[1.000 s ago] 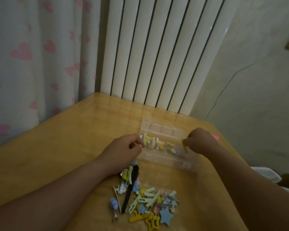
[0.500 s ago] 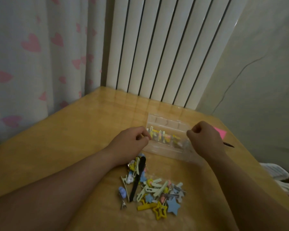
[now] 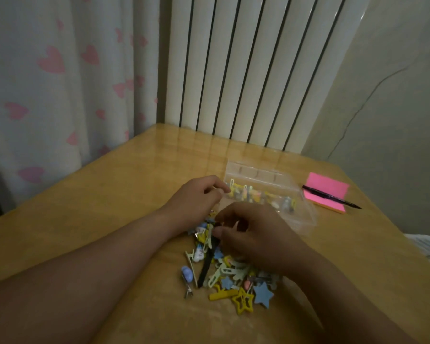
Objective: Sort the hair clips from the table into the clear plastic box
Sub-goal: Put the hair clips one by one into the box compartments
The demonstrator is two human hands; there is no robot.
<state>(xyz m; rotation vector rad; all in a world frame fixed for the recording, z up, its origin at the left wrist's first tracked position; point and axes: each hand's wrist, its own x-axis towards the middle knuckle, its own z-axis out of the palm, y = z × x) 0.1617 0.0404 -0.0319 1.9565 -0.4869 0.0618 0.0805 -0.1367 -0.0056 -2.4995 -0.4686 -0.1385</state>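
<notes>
A wooden table (image 3: 90,219) with a glossy top stands in a dim corner. Behind it rises a white radiator (image 3: 246,70) of tall vertical fins — its reflection shows on the far edge of the tabletop. To the left hangs a pale curtain (image 3: 60,83) printed with pink hearts. On the right, a plain greyish wall (image 3: 395,108) carries a thin crack — or cable.

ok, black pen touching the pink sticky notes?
Touching. The head view shows the black pen lying across the top of the pink sticky notes, its tip overhanging the pad's right edge above the table.
</notes>
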